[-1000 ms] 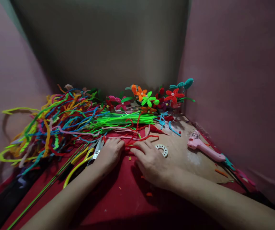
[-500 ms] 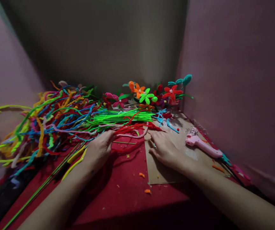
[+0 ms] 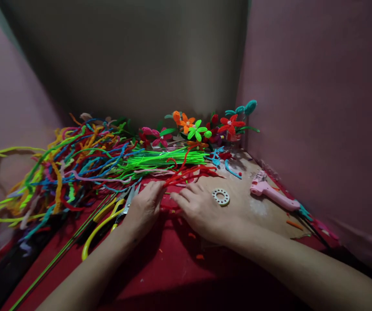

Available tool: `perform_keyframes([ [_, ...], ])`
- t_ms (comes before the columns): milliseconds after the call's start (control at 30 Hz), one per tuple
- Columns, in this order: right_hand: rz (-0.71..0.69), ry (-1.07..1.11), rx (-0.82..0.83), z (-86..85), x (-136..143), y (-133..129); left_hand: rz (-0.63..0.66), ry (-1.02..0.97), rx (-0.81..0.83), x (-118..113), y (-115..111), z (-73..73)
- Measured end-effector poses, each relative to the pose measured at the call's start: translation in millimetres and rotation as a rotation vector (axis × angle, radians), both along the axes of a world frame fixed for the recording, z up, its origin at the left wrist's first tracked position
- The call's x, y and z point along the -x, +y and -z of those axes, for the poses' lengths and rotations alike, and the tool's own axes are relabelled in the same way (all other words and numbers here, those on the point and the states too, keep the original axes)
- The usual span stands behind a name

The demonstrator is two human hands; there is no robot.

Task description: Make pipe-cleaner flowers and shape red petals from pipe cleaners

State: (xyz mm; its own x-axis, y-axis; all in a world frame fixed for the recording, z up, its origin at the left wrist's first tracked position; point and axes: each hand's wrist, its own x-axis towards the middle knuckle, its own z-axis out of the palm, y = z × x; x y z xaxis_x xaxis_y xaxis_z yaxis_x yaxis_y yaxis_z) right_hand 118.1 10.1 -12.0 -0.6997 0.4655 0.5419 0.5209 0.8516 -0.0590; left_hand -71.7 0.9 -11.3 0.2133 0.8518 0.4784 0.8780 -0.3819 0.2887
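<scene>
My left hand is closed, with thumb and fingers pinching a loose bundle of red pipe cleaners whose fuzzy ends stick out to the right. Close beside it, my right hand hovers palm down, fingers bent and slightly apart over the lower red strands; its thumb is hidden. To the right of that hand, a pale ring-shaped disc with small holes lies on the cardboard sheet. Scissors with yellow handles lie partly under my left wrist, blades pointing away.
A tangled heap of colourful pipe cleaners fills the left side. Behind my hands lies a bundle of green pipe cleaners. Pipe-cleaner flowers stand along the back wall. A pink glue gun rests at right. Orange scraps dot the red tabletop.
My right hand has moved left off the cardboard to the red pipe cleaners, uncovering the holed disc. My left hand has shifted slightly right, and more of the scissors shows.
</scene>
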Motion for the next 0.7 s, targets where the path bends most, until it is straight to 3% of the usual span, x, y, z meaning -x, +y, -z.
perform_keyframes([
  [67, -0.065, -0.1, -0.041, 5.0, 4.3, 5.7, -0.002, 0.002, 0.008, -0.5, -0.6, -0.6],
  [133, -0.038, -0.114, -0.029, 5.4, 0.6, 14.1, -0.004, -0.01, 0.026, 1.1, -0.6, -2.0],
  [367, 0.327, -0.164, 0.066, -7.4, -23.0, 35.3, 0.023, -0.013, 0.13, 13.2, 3.0, -4.5],
  [700, 0.424, -0.221, 0.023, -9.4, -10.7, 18.7, -0.016, 0.11, 0.133, 11.2, 2.6, -1.9],
])
